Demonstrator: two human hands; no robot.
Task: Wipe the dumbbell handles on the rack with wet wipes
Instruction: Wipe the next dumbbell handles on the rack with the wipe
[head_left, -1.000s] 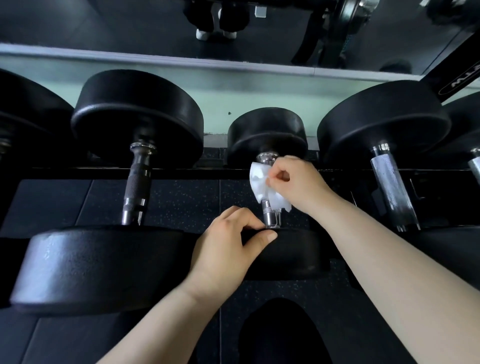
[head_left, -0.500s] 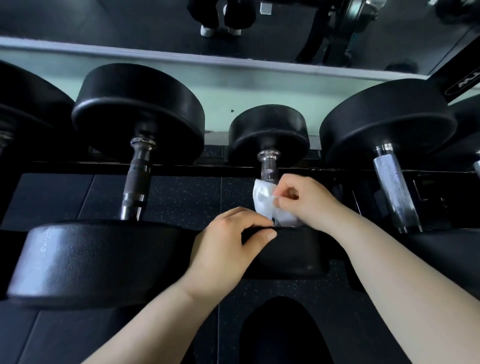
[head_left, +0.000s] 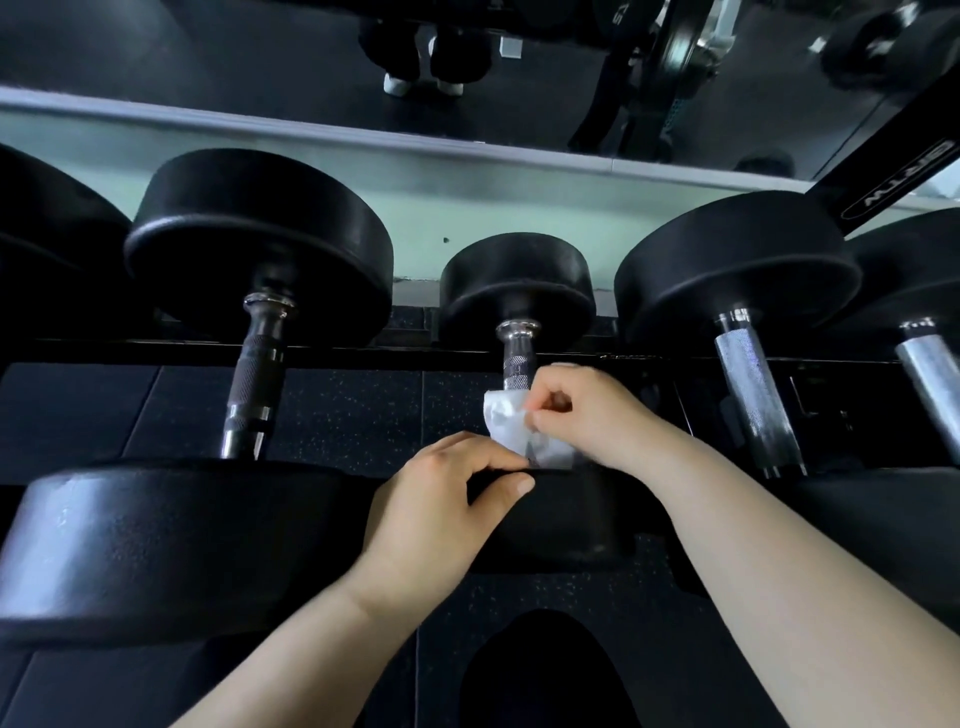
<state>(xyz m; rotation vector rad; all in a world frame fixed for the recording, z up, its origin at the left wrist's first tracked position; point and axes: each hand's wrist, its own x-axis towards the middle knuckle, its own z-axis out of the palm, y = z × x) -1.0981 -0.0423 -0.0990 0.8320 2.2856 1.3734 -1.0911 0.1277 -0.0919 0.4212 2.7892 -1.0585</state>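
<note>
A small black dumbbell (head_left: 517, 278) lies on the rack in the middle, its chrome handle (head_left: 517, 358) running toward me. My right hand (head_left: 587, 415) grips a white wet wipe (head_left: 506, 428) wrapped round the near end of that handle. The far part of the handle is bare. My left hand (head_left: 441, 512) holds the top edge of the dumbbell's near head (head_left: 566, 519), thumb on its front face and fingers curled over the rim.
A larger dumbbell (head_left: 257, 249) with a dark knurled handle (head_left: 254, 374) lies to the left, and two with silver handles (head_left: 750, 395) to the right. A mirror (head_left: 311, 57) runs behind the rack. Black rubber flooring (head_left: 343, 410) shows below.
My right hand has slid the wipe down the handle from the far head toward the near head. My left hand has stayed on the near head.
</note>
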